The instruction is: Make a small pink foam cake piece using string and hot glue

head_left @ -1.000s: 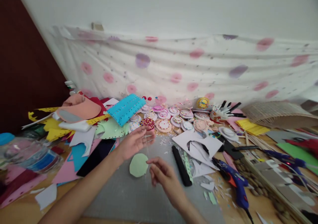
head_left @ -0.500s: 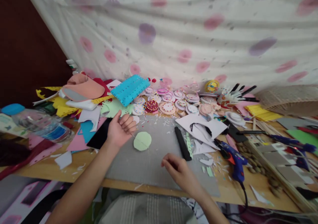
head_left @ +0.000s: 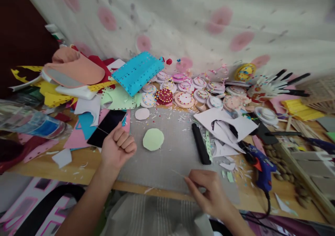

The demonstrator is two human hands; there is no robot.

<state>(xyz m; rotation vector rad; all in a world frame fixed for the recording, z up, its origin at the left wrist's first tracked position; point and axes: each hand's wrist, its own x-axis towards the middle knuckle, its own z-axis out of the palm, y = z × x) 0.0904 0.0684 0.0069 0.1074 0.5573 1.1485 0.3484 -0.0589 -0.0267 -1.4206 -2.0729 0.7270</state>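
Observation:
My left hand (head_left: 118, 146) is curled into a fist at the left edge of the grey mat (head_left: 170, 152), beside a black phone (head_left: 106, 123); a thin thread seems to run from it. My right hand (head_left: 206, 189) is near the table's front edge, its fingers pinched on a thin pale sliver, perhaps a needle or thread. A pale green foam disc (head_left: 153, 139) lies flat on the mat between my hands, touched by neither. A small white disc (head_left: 142, 113) lies farther back.
Decorated round foam pieces (head_left: 184, 98) line the back. A black bar (head_left: 200, 148), cut white paper (head_left: 225, 124) and a blue glue gun (head_left: 259, 164) lie right. Coloured foam sheets (head_left: 137, 71), a plastic bottle (head_left: 28, 121) and scraps crowd the left. Spotted cloth hangs behind.
Both hands pulled back toward me from the green disc. The left hand went from open fingers to a fist; the right drew down to the table's front edge. The camera tilted down.

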